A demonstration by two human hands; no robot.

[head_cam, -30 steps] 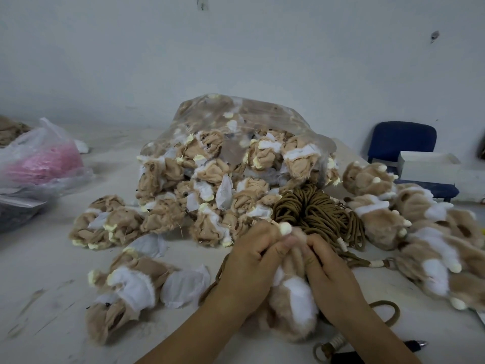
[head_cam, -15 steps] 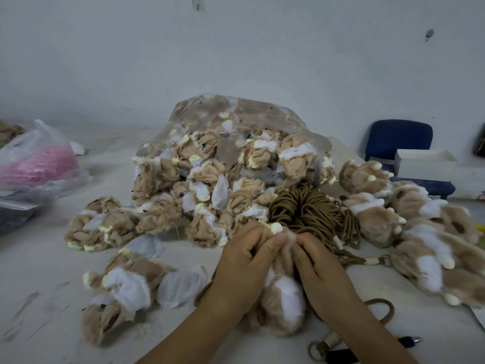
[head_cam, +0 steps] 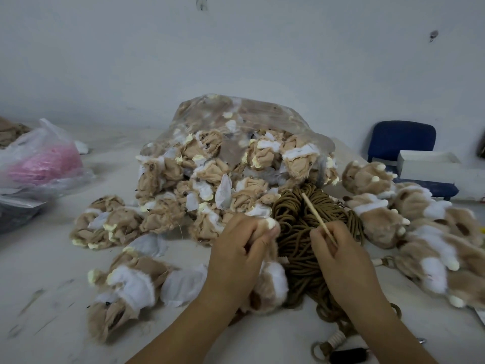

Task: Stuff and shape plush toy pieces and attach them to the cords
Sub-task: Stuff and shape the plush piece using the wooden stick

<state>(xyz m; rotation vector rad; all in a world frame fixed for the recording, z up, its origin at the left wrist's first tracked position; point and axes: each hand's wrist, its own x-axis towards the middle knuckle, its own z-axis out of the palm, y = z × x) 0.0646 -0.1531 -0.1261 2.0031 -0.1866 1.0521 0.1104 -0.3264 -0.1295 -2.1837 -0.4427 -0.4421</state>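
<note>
I see the left hand (head_cam: 236,258) curled round the top of a plush piece (head_cam: 273,282), which stands just left of the brown cord bundle (head_cam: 296,222). A cream nub pokes out above the fingers, and the furry tan-and-white body bulges below the palm. The right hand (head_cam: 341,258) pinches a thin pale stick (head_cam: 312,211) at the near side of the bundle, and the stick slants up across the looped, rope-like cords. Behind the bundle a clear plastic bag (head_cam: 236,122) spills limp tan pieces with white fabric patches. Right of the bundle lie plump, fluffy stuffed paws (head_cam: 372,216) with cream tips. Everything rests on a pale, scuffed table (head_cam: 52,271).
</note>
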